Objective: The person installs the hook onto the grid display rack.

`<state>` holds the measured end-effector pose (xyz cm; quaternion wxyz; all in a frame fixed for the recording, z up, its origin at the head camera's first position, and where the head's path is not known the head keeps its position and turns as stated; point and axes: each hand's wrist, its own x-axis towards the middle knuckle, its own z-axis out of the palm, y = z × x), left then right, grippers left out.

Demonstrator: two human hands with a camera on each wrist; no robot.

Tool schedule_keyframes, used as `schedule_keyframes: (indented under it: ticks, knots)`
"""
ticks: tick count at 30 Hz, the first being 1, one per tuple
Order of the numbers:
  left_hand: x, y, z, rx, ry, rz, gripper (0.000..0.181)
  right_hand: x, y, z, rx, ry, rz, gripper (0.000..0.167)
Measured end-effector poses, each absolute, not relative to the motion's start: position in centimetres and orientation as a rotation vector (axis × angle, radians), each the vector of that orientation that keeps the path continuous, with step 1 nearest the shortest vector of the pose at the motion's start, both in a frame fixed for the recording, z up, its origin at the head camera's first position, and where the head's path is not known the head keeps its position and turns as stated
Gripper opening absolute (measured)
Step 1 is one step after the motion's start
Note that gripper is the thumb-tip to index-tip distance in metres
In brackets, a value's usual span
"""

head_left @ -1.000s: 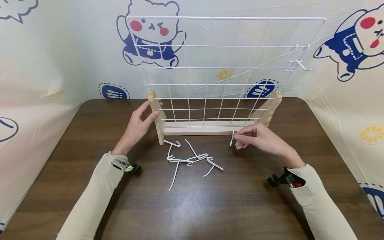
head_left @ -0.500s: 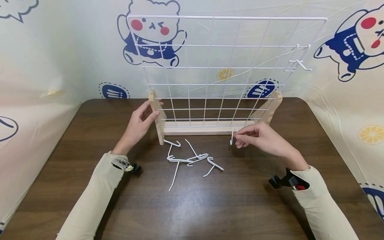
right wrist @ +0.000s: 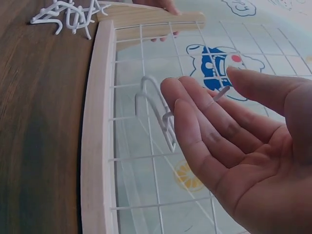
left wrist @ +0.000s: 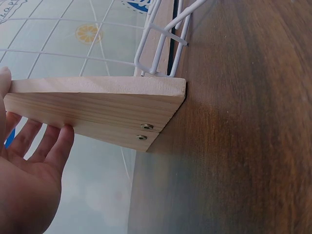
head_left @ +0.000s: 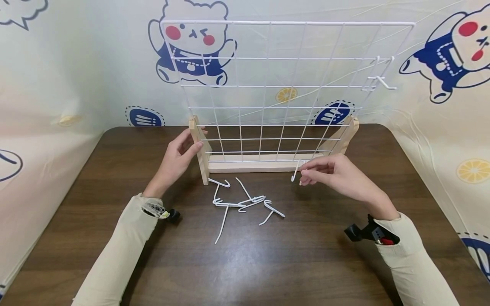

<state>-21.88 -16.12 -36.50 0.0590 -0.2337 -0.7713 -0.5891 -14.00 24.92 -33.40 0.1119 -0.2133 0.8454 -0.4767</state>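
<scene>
White wire hook (head_left: 295, 171) sits pinched between the thumb and fingers of the right hand (head_left: 333, 174), in front of the lower right part of the white grid (head_left: 269, 23); whether it touches the grid I cannot tell. Thumb and fingers of the left hand (head_left: 178, 153) grip the left wooden upright (left wrist: 107, 109) from opposite sides. More loose hooks (head_left: 229, 205) lie tangled on the brown surface (head_left: 245, 263), and one hanging hook (head_left: 380, 80) is near the grid's upper right corner.
</scene>
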Motion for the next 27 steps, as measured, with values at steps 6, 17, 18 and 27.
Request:
schedule_keyframes:
  ticks: [6, 17, 18, 27]
  knots:
    - [-21.8, -16.1, -36.3, -0.706, -2.338, -1.777, 0.039, -13.5, 24.7, -32.7, -0.633, 2.501, -1.456, 0.021]
    - [-21.8, -16.1, -36.3, -0.69, -2.349, -1.77, 0.04, -13.0, 24.3, -32.0, -0.588, 2.658, -1.567, 0.012]
    - [-21.7, -16.1, -36.3, -0.688, -2.35, -1.77, 0.04, -12.9, 24.3, -31.9, -0.587, 2.651, -1.576, 0.012]
    - [-21.8, -16.1, -36.4, -0.694, -2.343, -1.775, 0.04, -12.8, 24.5, -31.8, -0.764, 2.072, -1.946, 0.025]
